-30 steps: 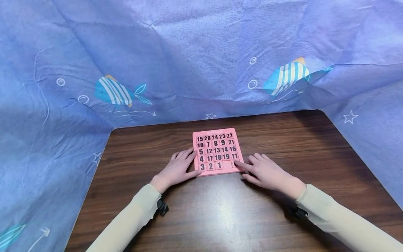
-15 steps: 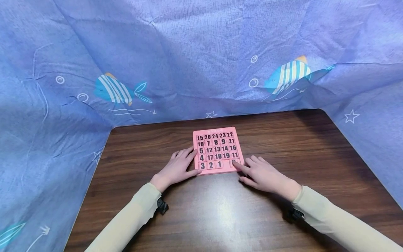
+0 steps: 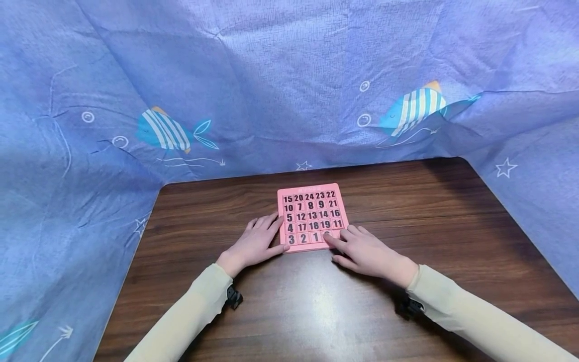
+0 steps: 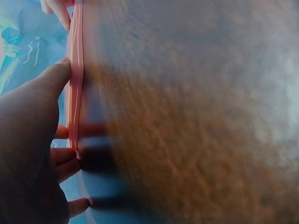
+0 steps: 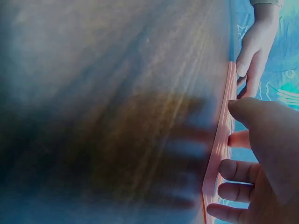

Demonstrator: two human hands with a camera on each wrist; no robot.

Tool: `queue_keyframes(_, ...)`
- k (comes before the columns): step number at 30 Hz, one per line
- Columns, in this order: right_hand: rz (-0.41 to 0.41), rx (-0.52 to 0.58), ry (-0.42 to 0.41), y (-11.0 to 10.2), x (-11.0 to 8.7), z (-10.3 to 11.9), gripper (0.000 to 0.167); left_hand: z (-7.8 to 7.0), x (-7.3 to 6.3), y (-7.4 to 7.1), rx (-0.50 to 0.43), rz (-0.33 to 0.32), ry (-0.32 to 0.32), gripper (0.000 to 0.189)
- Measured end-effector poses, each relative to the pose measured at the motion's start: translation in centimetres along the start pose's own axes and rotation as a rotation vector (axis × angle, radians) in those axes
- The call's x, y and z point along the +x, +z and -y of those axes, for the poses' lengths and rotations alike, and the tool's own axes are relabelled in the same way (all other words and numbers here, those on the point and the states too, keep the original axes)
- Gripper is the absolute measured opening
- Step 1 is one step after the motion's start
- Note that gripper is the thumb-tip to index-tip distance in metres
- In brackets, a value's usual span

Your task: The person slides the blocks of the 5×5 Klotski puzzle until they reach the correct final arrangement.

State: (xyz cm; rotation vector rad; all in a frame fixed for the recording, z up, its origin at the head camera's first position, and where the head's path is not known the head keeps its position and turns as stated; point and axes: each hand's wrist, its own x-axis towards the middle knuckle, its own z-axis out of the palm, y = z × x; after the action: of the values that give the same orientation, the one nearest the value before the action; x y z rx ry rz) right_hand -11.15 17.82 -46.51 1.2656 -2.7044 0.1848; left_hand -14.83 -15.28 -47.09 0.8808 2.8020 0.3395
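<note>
A pink number slide puzzle [image 3: 312,190] lies flat on the table, its square tiles bearing black numbers. My left hand [image 3: 254,241] rests at its left side, thumb at the near left corner and fingertips along the left edge. In the left wrist view the left thumb [image 4: 58,72] touches the puzzle's pink side. My right hand [image 3: 368,251] has its index fingertip on a bottom-row tile [image 3: 327,234] just right of the 1, partly covering its number. The gap in the tiles is at the near right corner, beside that fingertip. The right thumb [image 5: 240,108] is near the front edge.
The brown wood-grain table [image 3: 312,311] extends around the puzzle on all sides. Behind it and at both sides hangs a blue cloth [image 3: 280,90] printed with fish and stars. Each wrist carries a black strap device.
My right index finger has slid the tile left along the bottom row, from the right corner to beside the 1. The right arm followed leftward; the left hand has stayed put.
</note>
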Motion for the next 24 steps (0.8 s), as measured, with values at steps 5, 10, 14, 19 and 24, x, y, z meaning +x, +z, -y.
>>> queue_keyframes(5, -0.006, 0.024, 0.037, -0.9, 0.2, -1.1, 0.046, 0.0, 0.2, -0.2, -0.007, 0.006, -0.004, 0.084)
queue_keyframes(10, 0.001, 0.020, 0.080, -1.6, 0.1, -2.9, 0.044, 0.0, 0.1, -0.4, -0.048, 0.028, -0.026, 0.086)
queue_keyframes(14, 0.054, 0.032, 0.146, -1.6, 0.2, -3.8, 0.047, 0.0, 0.2, -0.2, -0.062, 0.027, -0.029, 0.087)
queue_keyframes(19, 0.081, 0.030, 0.156, -1.2, -0.3, -4.2, 0.048, 0.1, 0.4, 0.0, -0.070, 0.036, -0.033, 0.089)
queue_keyframes(24, 0.063, -0.002, 0.093, -1.1, -1.3, -3.7, 0.047, 0.1, 0.2, -0.1, -0.070, 0.032, -0.041, 0.089)
